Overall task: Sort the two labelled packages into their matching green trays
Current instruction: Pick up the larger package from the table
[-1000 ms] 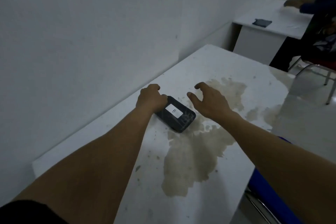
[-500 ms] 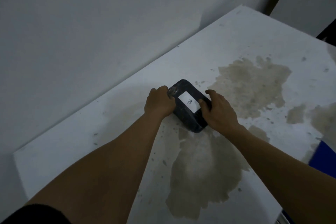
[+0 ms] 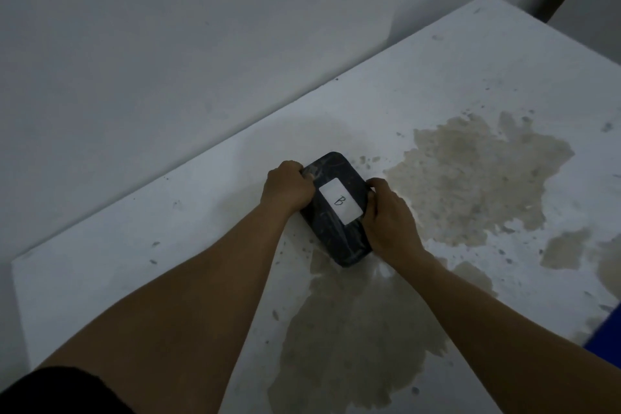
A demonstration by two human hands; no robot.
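now | left hand (image 3: 288,191) at 9 o'clock, right hand (image 3: 389,217) at 3 o'clock; both closed round b package (image 3: 336,208) | two-sided grip likely for lifting; trays unseen

Dim room, low light. Plain white wall (image 3: 168,44) on the left, small scuffs on it. White table (image 3: 453,70) butted against the wall, top speckled and marked by a big brownish stain (image 3: 470,178) spreading toward the near edge. Blue object (image 3: 608,329) at right edge, can't identify.
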